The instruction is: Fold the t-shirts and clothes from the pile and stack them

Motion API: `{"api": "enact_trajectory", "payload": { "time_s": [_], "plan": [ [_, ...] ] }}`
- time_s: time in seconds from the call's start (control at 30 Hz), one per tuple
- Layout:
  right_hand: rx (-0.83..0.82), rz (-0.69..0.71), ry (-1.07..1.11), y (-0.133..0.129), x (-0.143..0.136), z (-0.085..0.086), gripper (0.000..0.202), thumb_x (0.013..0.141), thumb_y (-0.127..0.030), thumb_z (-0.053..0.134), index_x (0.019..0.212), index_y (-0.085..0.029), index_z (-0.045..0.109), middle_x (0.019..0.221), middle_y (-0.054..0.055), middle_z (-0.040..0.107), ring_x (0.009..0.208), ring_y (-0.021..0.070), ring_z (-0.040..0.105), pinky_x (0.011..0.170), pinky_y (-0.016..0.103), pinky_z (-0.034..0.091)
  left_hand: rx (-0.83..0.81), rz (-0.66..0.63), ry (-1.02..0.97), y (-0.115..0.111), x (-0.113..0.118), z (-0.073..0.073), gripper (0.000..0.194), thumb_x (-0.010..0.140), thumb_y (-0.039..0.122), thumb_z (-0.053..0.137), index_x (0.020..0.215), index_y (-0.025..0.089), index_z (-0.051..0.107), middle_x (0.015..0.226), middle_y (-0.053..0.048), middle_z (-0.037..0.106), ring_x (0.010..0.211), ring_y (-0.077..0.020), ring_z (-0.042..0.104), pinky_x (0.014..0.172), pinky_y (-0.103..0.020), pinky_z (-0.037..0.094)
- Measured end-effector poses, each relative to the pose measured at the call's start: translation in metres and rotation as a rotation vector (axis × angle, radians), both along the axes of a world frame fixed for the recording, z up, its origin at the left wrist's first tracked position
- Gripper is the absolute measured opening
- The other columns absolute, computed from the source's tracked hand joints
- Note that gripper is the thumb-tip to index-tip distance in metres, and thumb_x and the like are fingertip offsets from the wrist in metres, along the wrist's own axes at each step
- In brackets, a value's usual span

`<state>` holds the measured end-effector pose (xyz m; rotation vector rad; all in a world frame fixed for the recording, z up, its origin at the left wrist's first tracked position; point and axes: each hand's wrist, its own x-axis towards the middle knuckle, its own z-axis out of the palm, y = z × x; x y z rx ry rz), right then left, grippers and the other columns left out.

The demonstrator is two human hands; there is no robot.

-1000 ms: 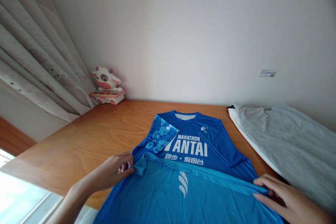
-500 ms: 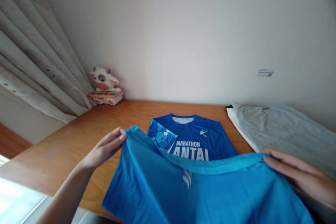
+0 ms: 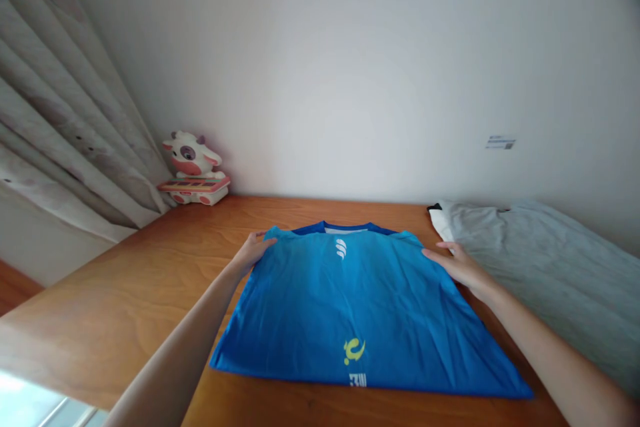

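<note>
A blue shirt (image 3: pixel 350 300) lies on the wooden table, its lower part folded up over its front so that the printed lettering is covered. Only the collar (image 3: pixel 346 229) and dark blue shoulders show beyond the fold. My left hand (image 3: pixel 254 250) touches the fold's far left corner, fingers at the cloth with the thumb over it. At the far right corner, my right hand (image 3: pixel 455 261) has its fingers apart, thumb near the cloth's edge. A white mark and a yellow logo (image 3: pixel 355 349) face up on the folded layer.
Gray and white clothing (image 3: pixel 540 267) lies on the right. A cow-shaped toy with a keyboard (image 3: pixel 195 170) stands at the back left, beside a patterned curtain (image 3: pixel 65 100). Behind the wooden table (image 3: pixel 150 273) is a white wall with a small label (image 3: pixel 500 142).
Both hands have moved away from me and toward each other, bringing the raised hem down flat over the shirt's front. My right hand has loosened its fingers from the cloth.
</note>
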<state>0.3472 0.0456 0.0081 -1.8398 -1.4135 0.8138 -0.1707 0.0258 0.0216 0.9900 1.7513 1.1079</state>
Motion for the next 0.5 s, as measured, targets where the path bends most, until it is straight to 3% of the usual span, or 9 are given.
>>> {"api": "enact_trajectory", "payload": {
  "time_s": [0.1,0.2,0.27,0.4,0.5],
  "plan": [
    [0.035,0.084,0.016,0.017,-0.008,-0.002,0.050,0.072,-0.052,0.073,0.111,-0.021,0.070,0.098,0.012,0.079,0.094,0.0302,0.075,0.082,0.041,0.060,0.054,-0.018,0.065,0.015,0.004,0.001,0.065,0.066,0.032,0.081,0.126,0.015,0.063,0.074,-0.002,0.072,0.074,-0.0236,0.070,0.069,-0.031,0.052],
    [0.094,0.158,0.015,0.025,-0.011,-0.003,0.034,0.072,-0.044,0.071,0.099,-0.024,0.076,0.112,0.009,0.078,0.111,0.0313,0.070,0.098,0.042,0.054,0.126,-0.106,0.082,0.017,0.004,0.005,0.045,0.065,0.029,0.076,0.109,0.018,0.074,0.092,-0.005,0.077,0.094,-0.0254,0.071,0.084,-0.032,0.052],
    [0.157,0.170,-0.005,0.024,-0.009,-0.006,0.037,0.074,-0.043,0.067,0.104,-0.024,0.076,0.118,0.009,0.076,0.116,0.0322,0.068,0.103,0.045,0.051,0.192,-0.180,0.093,0.014,0.001,0.008,0.040,0.066,0.031,0.073,0.104,0.018,0.077,0.102,-0.006,0.077,0.102,-0.0269,0.069,0.091,-0.032,0.051],
    [0.472,0.159,-0.150,0.019,-0.002,-0.011,0.046,0.085,-0.046,0.055,0.121,-0.023,0.071,0.133,0.010,0.068,0.121,0.0299,0.064,0.103,0.043,0.051,0.305,-0.305,0.107,0.015,-0.007,0.013,0.059,0.070,0.036,0.068,0.126,0.016,0.071,0.110,-0.007,0.076,0.093,-0.0261,0.070,0.086,-0.034,0.055],
    [0.654,0.122,-0.268,0.022,-0.005,-0.007,0.045,0.092,-0.044,0.049,0.126,-0.021,0.068,0.136,0.011,0.065,0.126,0.0279,0.061,0.107,0.041,0.048,0.335,-0.314,0.126,0.030,-0.007,0.017,0.069,0.074,0.035,0.062,0.140,0.014,0.061,0.112,-0.008,0.075,0.089,-0.0252,0.071,0.085,-0.036,0.057]
  ]
}}
